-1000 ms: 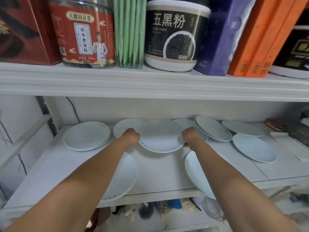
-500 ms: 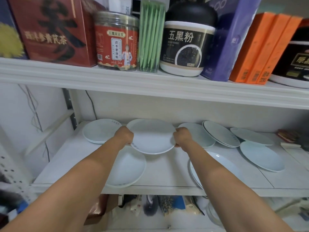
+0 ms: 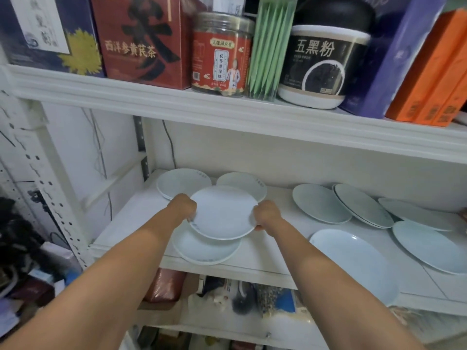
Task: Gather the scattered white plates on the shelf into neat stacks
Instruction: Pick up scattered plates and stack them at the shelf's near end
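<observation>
A white plate [image 3: 223,212] is lifted above the white shelf [image 3: 275,258], gripped by both hands: my left hand [image 3: 183,205] on its left rim, my right hand [image 3: 266,214] on its right rim. It hovers over another white plate [image 3: 204,251] lying near the shelf's front edge, partly covering it. Behind stand a plate stack [image 3: 180,183] at the back left and a single plate [image 3: 246,184] beside it. More plates lie to the right: an overlapping pair [image 3: 321,203], [image 3: 364,205], a flat one [image 3: 414,214], one [image 3: 429,245] at far right and one [image 3: 358,258] overhanging the front edge.
The upper shelf [image 3: 227,107] hangs low overhead with boxes, a red jar [image 3: 221,54] and a black tub [image 3: 321,64]. A white wall and metal upright [image 3: 141,145] close the left side. Packets and clutter fill the shelf below [image 3: 240,299].
Both hands have carried the held plate leftward and toward the front, from the back middle of the shelf to above the front-left plate. The view has swung left and tilted up.
</observation>
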